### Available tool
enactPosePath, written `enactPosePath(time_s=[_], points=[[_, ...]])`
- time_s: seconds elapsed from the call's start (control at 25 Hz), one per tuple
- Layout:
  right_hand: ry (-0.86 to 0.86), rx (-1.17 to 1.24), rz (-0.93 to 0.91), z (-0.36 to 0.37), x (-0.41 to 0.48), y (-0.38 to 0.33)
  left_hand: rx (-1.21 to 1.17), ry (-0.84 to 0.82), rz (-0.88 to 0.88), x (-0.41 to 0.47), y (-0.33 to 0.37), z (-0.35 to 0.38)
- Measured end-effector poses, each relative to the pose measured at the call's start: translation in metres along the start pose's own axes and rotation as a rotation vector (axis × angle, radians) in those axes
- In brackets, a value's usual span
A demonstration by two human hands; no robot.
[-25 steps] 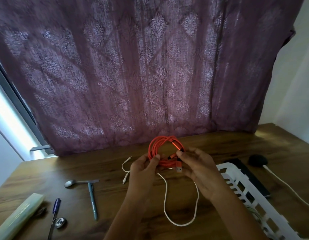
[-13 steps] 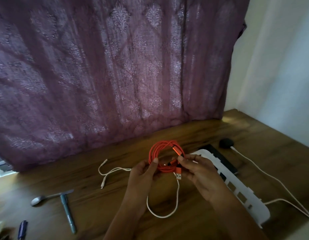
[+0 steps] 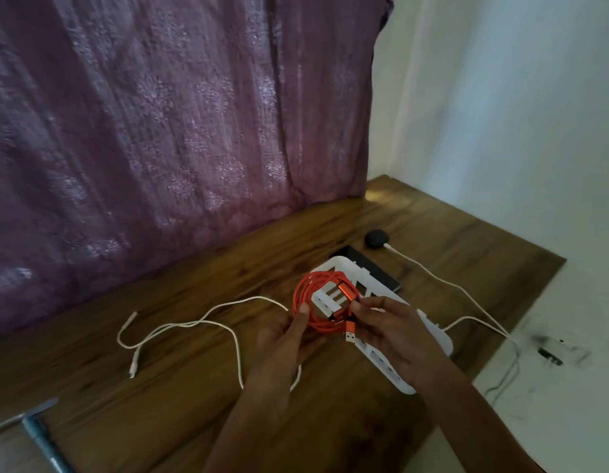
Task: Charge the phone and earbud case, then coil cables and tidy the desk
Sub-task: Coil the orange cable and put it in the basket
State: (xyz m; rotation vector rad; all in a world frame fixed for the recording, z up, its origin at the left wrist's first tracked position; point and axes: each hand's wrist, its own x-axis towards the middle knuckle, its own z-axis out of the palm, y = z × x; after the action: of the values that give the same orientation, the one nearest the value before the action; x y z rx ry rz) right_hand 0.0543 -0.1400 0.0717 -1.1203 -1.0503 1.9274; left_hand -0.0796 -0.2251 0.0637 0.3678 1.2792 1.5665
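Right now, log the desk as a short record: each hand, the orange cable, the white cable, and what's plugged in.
orange cable: coiled, held up in front of the white tray, USB plug hanging free
left hand: grips the coil's left side
right hand: fingers pinch the coil's right side near its plugs
white cable: loose, uncoiled on the desk, left of the hands
phone: dark, flat beyond the tray; connection not visible
earbud case: black, far side, white charging lead running to it
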Motion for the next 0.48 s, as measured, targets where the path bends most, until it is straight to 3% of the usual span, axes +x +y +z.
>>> enactPosePath(time_s=[0.28,0.48], points=[[-0.017,0.053,0.018,-0.043,0.037,-0.019,0.154,0.029,-0.053,0.027,-0.019,0.030],[-0.008,-0.050,0.093,-0.074,0.089,-0.044,0.527,0.312,0.198,0.048,-0.044,0.055]])
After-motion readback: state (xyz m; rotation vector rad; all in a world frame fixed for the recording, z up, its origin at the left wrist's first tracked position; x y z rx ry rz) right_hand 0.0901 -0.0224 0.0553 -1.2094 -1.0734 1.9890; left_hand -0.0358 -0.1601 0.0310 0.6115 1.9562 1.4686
